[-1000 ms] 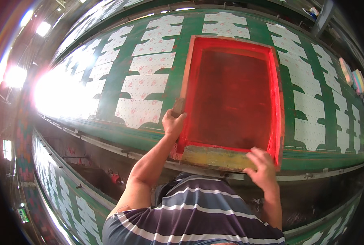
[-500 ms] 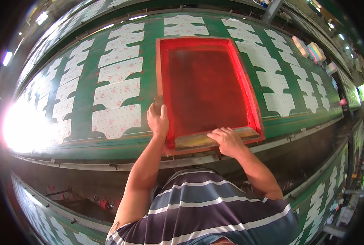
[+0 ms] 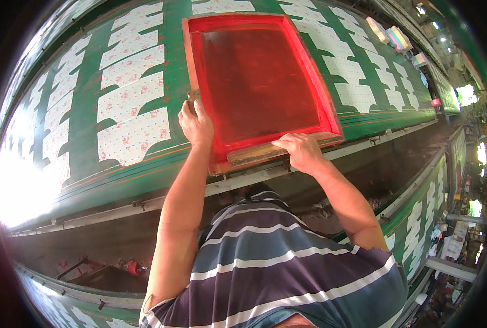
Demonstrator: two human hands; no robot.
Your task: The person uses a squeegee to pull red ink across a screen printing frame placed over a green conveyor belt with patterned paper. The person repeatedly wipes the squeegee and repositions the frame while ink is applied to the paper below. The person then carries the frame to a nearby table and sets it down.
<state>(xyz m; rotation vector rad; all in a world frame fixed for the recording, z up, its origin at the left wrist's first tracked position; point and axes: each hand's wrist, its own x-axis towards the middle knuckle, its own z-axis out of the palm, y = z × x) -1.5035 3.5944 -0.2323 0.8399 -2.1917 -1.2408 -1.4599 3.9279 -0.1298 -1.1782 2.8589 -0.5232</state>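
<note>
A screen-printing frame (image 3: 331, 104) with bright red inner sides and a dark red mesh lies over the green table. My left hand (image 3: 197, 124) is at its left rim, with thumb and fingers curled about a small brown block (image 3: 194, 97) there. Along the near rim rests a long wooden squeegee (image 3: 254, 154), stained yellowish brown. My right hand (image 3: 302, 152) is closed over the middle of the squeegee; the underside of its grip is hidden. Rows of white flower-printed fabric pieces (image 3: 133, 136) lie flat to the left, and paler dotted pieces (image 3: 355, 96) to the right.
The long green table (image 3: 118, 177) has a metal rail (image 3: 238, 183) along its near edge. Another green table with white pieces (image 3: 415, 224) stands behind me. Stacked coloured blocks (image 3: 397, 38) sit at the far right. Strong glare covers the left end.
The view has shifted, so the table and frame appear higher and farther left. The squeegee has come nearer to the near rim, and a red strip shows beyond it. Both hands keep their holds.
</note>
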